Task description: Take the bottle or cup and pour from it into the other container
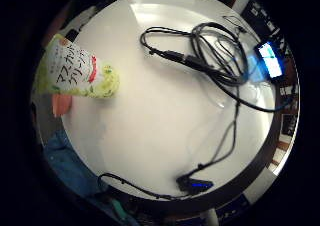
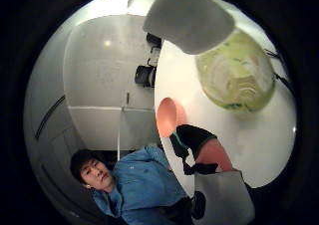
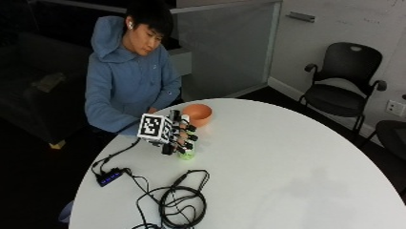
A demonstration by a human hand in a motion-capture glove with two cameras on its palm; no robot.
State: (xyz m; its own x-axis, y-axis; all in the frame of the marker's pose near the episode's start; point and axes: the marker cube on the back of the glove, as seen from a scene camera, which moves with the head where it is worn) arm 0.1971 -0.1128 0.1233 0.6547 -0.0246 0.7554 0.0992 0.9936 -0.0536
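A small green cup [image 3: 186,153] with a printed label stands on the round white table [image 3: 285,162], on the person's side. My gloved right hand [image 3: 172,134] hovers just over and beside its top, fingers spread and not closed round it. In the little finger side view the cup [image 1: 75,73] shows its labelled side, standing apart from the palm. The thumb side view has the cup [image 2: 237,75] between two spread fingertips [image 2: 189,18]. An orange bowl [image 3: 197,114] sits just behind the cup near the table's edge, and it shows again as the orange bowl [image 2: 167,116].
A coil of black cables [image 3: 181,200] and a small hub [image 3: 109,177] lie on the table in front of the cup. A lit device [image 1: 270,58] lies among the cables [image 1: 210,61]. Black chairs [image 3: 346,81] stand beyond the table.
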